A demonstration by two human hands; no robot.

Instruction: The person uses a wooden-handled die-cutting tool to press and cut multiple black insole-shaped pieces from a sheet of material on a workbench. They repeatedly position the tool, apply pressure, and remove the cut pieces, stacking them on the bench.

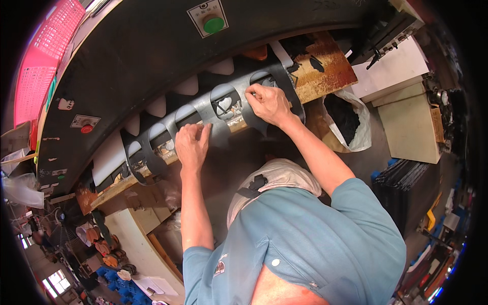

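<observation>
A thin, flexible black sheet (203, 103) with a row of rounded cut-outs hangs over the front edge of a dark machine. My left hand (192, 145) is closed on the lower edge of this sheet, left of the middle, with its fingers bent over the material. Farther right and higher, my right hand (268, 104) pinches the sheet between two cut-outs. Through the openings, light scraps and a wooden ledge (114, 192) show underneath. Behind the sheet, white rounded shapes (186, 85) line the machine's opening. The fingertips of both hands are partly hidden.
The machine's dark front carries a green button (213, 24) and a red button (87, 128). To the right are a worn wooden board (330, 63) with black scraps, a white bag (363, 119), a pale cabinet (409, 122) and stacked black sheets (404, 183). A pink basket (46, 61) stands far left.
</observation>
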